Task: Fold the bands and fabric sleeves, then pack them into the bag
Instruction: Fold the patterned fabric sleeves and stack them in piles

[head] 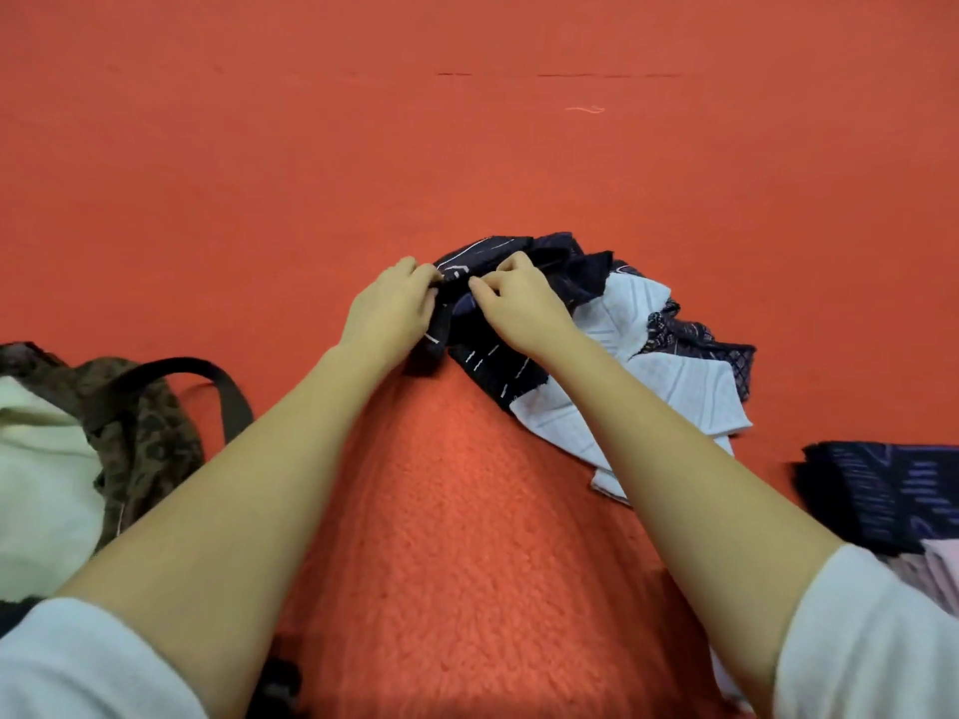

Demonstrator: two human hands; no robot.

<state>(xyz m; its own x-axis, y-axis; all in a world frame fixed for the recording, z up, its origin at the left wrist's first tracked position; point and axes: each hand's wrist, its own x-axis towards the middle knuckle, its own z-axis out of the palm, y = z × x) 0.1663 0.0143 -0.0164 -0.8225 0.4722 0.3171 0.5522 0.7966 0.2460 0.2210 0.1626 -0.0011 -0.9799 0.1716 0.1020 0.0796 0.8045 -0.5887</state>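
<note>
Orange carpet (467,147): left hand (386,308), right hand (524,303) both pinch one dark band (459,311); one bag (140,407).

I count two hands (389,308) (521,303), one bag (140,422), one loose fabric pile (674,376), one folded stack (882,495).

Sleeve (482,350) in the grip of left hand (389,308) and right hand (519,303): dark navy, near black, with thin white dashed lines and a few solid white lines. Just right of the grip: white cloths (690,386) with pale grey-blue stripes, and among them a navy cloth (690,334) with a small light diamond print. Far right of the grip: folded stack (882,490), dark navy with purple-blue dashes, pale pink cloth (939,568) beside it. Left of the grip: bag (140,422), brown-olive camouflage, black strap (207,371), pale cream cloth (41,459) at its mouth. Blanket (467,511) under the grip: plain orange-red. Shirt cuffs (872,640): white.
</note>
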